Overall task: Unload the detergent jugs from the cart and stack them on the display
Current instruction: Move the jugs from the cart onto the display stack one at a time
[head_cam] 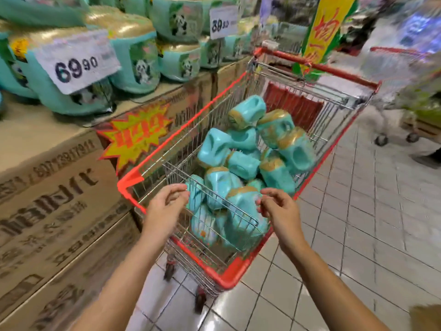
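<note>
Step in hand looks like the first pick: both hands reaching into the red-rimmed wire shopping cart [181, 130], where the teal plastic detergent jugs with gold caps [243, 163] lie heaped at all angles. To do it well, take the top nearest jug [241, 209] between the hands, not one buried under others. Grip it by the handle hollow or both sides, lift it clear of the wire flap, then swing left and set it upright on the cardboard-carton display [23, 139], beside the teal panda-label jugs [140, 65] already there, label facing out. Left hand [167, 201] is over the cart's near end, palm down, fingers loosely curled and holding nothing. Right hand [279, 204] mirrors it, its fingertips at the jug's edge; contact is unclear and nothing is gripped. Both forearms are extended, roughly parallel.
</note>
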A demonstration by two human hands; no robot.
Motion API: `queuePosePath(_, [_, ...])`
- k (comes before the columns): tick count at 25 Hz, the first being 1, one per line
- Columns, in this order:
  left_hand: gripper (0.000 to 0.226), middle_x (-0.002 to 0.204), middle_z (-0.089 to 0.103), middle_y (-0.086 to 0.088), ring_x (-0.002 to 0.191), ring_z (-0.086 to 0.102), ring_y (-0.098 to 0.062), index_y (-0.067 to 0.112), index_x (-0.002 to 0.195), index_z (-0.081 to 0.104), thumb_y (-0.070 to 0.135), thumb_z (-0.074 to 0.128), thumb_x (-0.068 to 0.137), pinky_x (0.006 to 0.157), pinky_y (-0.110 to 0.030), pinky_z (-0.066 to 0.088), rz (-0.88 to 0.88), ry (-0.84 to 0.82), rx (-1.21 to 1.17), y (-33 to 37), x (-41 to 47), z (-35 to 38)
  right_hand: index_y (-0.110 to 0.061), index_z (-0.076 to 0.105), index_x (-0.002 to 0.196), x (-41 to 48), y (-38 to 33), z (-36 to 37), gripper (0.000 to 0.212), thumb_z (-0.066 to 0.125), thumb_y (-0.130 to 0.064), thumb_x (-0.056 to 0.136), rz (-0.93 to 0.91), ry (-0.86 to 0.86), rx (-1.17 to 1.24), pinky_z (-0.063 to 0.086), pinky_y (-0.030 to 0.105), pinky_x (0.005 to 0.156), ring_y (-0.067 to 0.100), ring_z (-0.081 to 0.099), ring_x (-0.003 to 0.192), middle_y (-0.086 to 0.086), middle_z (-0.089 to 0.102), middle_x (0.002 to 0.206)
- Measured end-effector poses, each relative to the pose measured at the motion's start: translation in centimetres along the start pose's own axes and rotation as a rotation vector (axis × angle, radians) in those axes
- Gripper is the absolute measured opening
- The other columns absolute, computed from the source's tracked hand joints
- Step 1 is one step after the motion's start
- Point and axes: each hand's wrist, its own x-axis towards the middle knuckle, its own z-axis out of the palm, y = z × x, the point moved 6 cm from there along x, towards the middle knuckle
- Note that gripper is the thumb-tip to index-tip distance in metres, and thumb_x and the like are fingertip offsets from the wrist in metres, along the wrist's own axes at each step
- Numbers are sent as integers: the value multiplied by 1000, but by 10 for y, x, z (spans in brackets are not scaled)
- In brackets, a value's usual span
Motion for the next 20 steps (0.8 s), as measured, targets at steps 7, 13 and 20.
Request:
queuePosePath(7, [15, 103, 67, -1, 88, 62, -13, 24, 104, 64, 18, 63, 90, 79, -30, 48, -66, -16, 87, -7, 135, 26, -11, 61, 104, 139, 19, 30, 19, 52, -3, 89, 38, -17, -163, 45, 25, 56, 13, 56, 61, 2, 62, 73])
queuePosePath(13, [34, 98, 64, 6, 78, 56, -7, 17, 122, 60, 22, 65, 89, 63, -22, 40, -153, -23, 228, -39, 244, 58, -10, 57, 117, 242, 56, 71, 28, 59, -10, 90, 145, -100, -247, 44, 30, 61, 18, 54, 69, 2, 59, 79])
queuePosePath(20, [69, 133, 53, 1, 112, 51, -13, 14, 141, 44, 22, 77, 81, 88, -16, 36, -234, -88, 335, -99, 323, 105, -18, 49, 119, 344, 109, 113, 22, 47, -30, 100, 370, -198, -78, 39, 25, 63, 18, 55, 88, 4, 53, 107])
